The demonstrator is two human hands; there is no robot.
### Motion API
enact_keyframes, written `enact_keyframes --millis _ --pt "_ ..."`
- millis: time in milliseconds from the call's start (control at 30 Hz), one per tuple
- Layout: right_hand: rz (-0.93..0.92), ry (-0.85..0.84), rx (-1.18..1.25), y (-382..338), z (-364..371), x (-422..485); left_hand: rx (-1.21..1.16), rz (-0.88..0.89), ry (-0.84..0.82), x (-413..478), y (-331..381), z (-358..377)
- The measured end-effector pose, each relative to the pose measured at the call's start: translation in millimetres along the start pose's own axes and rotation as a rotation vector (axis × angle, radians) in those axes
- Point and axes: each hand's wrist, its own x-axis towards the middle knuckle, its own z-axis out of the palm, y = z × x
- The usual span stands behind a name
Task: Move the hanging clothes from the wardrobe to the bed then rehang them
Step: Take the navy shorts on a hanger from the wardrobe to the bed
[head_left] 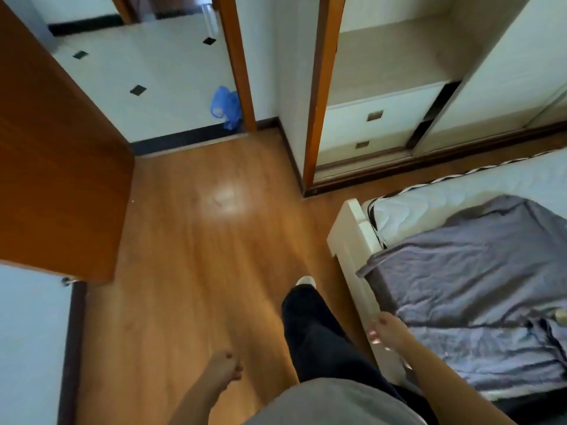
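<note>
Both hands empty, left hand (225,368) and right hand (387,329) loosely open; I'd head straight for the wardrobe (395,87), past the bed (352,240).

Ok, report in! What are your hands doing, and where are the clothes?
Left hand and right hand both empty, hanging loose. Grey clothes lying on the bed. Wardrobe open ahead, floor path clear.

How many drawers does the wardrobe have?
2: the upper drawer and the lower drawer, stacked under the open shelf. The sliding door may hide more.
</note>
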Motion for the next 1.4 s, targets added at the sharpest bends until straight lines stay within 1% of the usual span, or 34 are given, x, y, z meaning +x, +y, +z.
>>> enact_keyframes --millis 67,167,267,300,400,500,567,633,700,800,867,967,1100,1167,1267,1400 --pt "0.047 0.009 0.049 -21 -16 27 -0.006 0.009 -0.026 23 32 -5" --pt "0.071 0.022 -0.018 -59 -55 61 -0.115 0.019 0.05 47 123 -29" --pt "0.028 0.043 0.022 -112 -91 89 -0.029 0.145 0.036 63 221 -51" --pt "0.009 0.06 0.086 -133 -102 99 0.005 0.209 0.055 68 255 -56" --pt "0.029 0.11 0.363 -198 -128 117 0.064 0.363 0.091 76 348 -60" --pt "-0.035 0.183 0.521 -257 -149 133 0.064 0.513 -0.017 59 425 -49" --pt "-0.128 0.247 0.545 -297 -166 141 0.155 0.682 -0.099 38 482 -38" --pt "-0.204 0.333 0.548 -333 -186 147 0.296 0.908 -0.142 20 540 -31" --pt "-0.265 0.429 0.61 -366 -211 148 0.407 1.14 -0.192 3 596 -27" --pt "-0.4 0.569 0.637 -412 -254 149 0.5 1.508 -0.166 -22 674 -16" --pt "-0.469 0.655 0.607 -437 -283 145 0.502 1.694 -0.145 -36 716 -4" --pt "-0.551 0.751 0.596 -464 -322 137 0.432 1.85 -0.107 -54 763 19" --pt "-0.673 0.818 0.605 -501 -376 135 0.338 1.946 -0.107 -72 813 44" --pt "-0.747 0.822 0.601 -527 -405 140 0.258 1.989 -0.073 -79 834 51" --pt "-0.903 0.794 0.562 -577 -451 148 0.083 2.023 0.033 -85 866 57" --pt "-1.149 0.722 0.438 -639 -516 149 -0.186 2.031 0.267 -98 908 72"
